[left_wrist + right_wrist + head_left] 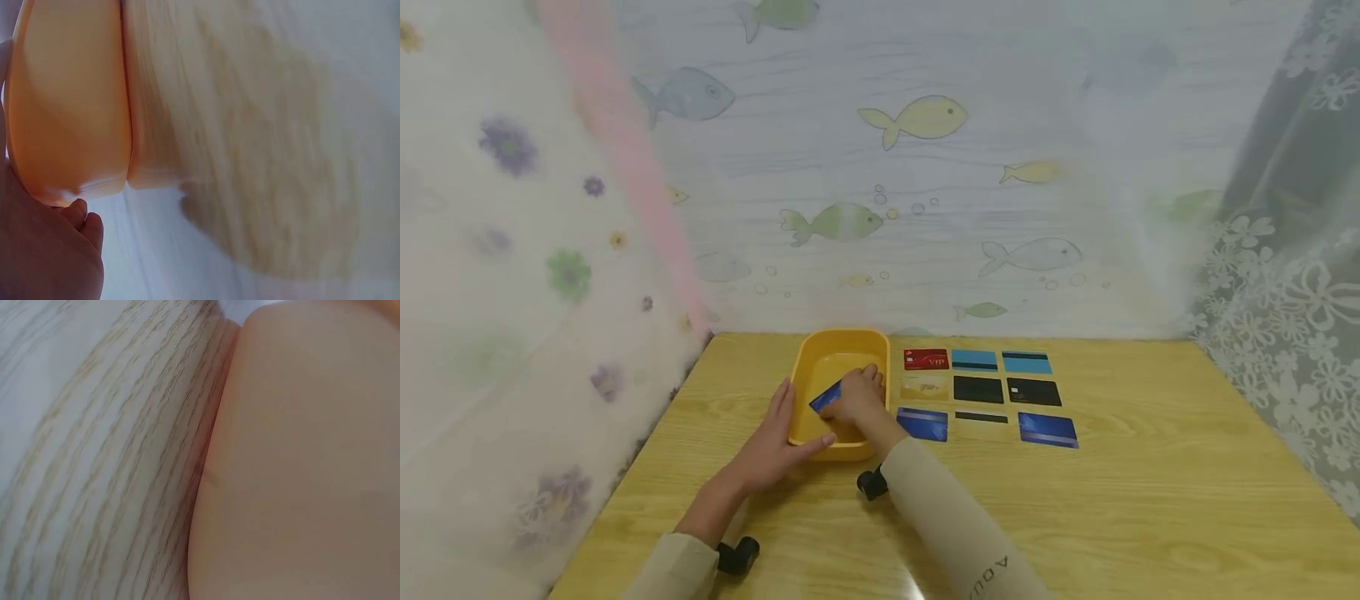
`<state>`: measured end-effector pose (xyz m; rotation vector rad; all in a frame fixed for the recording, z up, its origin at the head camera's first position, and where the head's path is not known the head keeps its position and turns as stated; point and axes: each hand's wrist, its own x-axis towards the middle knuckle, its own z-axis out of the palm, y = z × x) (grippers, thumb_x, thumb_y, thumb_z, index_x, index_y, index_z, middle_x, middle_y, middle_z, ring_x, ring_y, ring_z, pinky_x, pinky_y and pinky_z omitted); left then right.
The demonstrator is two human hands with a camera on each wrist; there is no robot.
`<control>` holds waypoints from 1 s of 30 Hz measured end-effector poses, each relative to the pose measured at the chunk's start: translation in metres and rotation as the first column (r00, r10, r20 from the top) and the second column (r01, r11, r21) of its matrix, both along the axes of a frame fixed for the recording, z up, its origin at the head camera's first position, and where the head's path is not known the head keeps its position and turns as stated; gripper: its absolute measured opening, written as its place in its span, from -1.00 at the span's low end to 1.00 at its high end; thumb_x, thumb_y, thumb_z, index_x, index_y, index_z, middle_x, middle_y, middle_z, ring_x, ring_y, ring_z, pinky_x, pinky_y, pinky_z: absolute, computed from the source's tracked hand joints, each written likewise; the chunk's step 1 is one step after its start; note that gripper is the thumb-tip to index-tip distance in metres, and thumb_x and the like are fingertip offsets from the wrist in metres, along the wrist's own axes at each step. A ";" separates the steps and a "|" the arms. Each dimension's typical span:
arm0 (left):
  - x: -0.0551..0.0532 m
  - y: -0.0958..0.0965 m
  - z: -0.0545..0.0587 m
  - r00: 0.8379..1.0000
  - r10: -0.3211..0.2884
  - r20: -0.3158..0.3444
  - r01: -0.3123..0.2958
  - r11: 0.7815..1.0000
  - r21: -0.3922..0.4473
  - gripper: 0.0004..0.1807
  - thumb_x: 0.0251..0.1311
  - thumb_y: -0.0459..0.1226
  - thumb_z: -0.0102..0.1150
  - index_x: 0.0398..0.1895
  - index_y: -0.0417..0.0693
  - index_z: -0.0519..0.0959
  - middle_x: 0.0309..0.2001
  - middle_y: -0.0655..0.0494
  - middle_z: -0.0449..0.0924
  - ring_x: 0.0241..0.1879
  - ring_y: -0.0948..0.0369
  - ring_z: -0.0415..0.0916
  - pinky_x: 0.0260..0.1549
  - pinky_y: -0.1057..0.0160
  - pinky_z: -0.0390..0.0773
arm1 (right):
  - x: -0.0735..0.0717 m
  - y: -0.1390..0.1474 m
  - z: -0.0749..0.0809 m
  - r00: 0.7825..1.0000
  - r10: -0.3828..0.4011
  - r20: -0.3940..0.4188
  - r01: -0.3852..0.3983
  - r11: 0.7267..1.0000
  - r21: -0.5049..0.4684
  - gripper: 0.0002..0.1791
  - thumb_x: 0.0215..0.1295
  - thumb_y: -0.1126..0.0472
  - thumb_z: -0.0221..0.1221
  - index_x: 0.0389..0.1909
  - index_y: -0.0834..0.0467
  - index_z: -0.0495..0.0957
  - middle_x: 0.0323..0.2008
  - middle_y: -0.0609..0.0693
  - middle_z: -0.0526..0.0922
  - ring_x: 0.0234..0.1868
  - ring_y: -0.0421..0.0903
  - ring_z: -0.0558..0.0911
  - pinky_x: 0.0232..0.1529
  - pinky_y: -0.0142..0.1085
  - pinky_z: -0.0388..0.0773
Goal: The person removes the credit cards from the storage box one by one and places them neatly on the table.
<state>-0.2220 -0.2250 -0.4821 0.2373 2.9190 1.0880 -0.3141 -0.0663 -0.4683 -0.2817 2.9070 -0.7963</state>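
A yellow plastic tray (840,340) stands toward the back left of the table. My left hand (767,450) holds its near left corner, the fingers along the left side and the thumb over the near rim. The left wrist view shows that hand (50,256) with bent fingertips against the tray's outer wall (69,112). Inside the tray's outline, my right hand (859,402) pinches a blue card (826,397), partly covered by the fingers. In the right wrist view only the tray's outer wall (300,456) and wood-grain table show; the hand is out of sight.
Right of the tray lie several cards in rows: a red VIP card (927,359), light blue ones (974,358), a gold one (925,387), black ones (978,389), dark blue ones (1048,429) and a beige one (982,424). Fish-patterned curtain (925,208) hangs behind the table (1150,500).
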 end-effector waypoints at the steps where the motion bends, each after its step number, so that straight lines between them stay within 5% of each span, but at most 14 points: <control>1: 0.000 0.000 -0.001 1.000 0.000 0.001 0.000 1.000 0.001 0.34 0.21 0.38 0.18 0.66 -0.16 -0.38 0.65 -0.10 -0.53 0.61 -0.16 -0.29 0.48 -0.25 -0.03 | 0.000 0.000 0.000 1.000 -0.001 0.004 0.001 1.000 -0.001 -0.12 0.00 -0.12 0.56 0.14 0.40 0.45 0.01 0.22 0.35 0.01 0.10 0.35 0.14 -0.07 0.43; 9: 0.003 0.001 -0.004 1.000 -0.002 0.003 0.002 1.000 0.003 0.33 0.22 0.37 0.18 0.65 -0.17 -0.37 0.66 -0.11 -0.52 0.61 -0.17 -0.27 0.48 -0.26 -0.01 | 0.003 0.001 0.000 0.999 0.023 0.045 -0.018 0.994 -0.107 -0.05 0.10 0.00 0.54 0.33 0.41 0.28 0.17 0.30 0.47 0.10 0.15 0.54 0.24 -0.01 0.50; 15: -0.002 -0.001 -0.002 1.000 -0.001 -0.012 0.001 1.000 -0.013 0.33 0.22 0.38 0.17 0.65 -0.17 -0.37 0.66 -0.12 -0.51 0.60 -0.19 -0.24 0.47 -0.26 0.01 | -0.001 0.002 0.002 0.999 0.046 -0.017 -0.048 0.987 -0.155 -0.28 0.38 0.15 0.31 0.43 0.31 0.26 0.23 0.22 0.52 0.09 0.05 0.58 0.19 -0.08 0.55; 30: 0.005 0.001 0.011 1.000 0.003 0.019 -0.003 1.000 -0.001 0.35 0.20 0.38 0.20 0.65 -0.13 -0.41 0.66 -0.08 -0.54 0.61 -0.17 -0.27 0.47 -0.26 -0.01 | 0.006 0.002 0.012 0.997 0.078 -0.015 -0.079 0.966 -0.247 -0.41 0.40 0.25 0.19 0.41 0.30 0.38 0.16 0.16 0.59 -0.08 -0.02 0.56 0.06 -0.15 0.59</control>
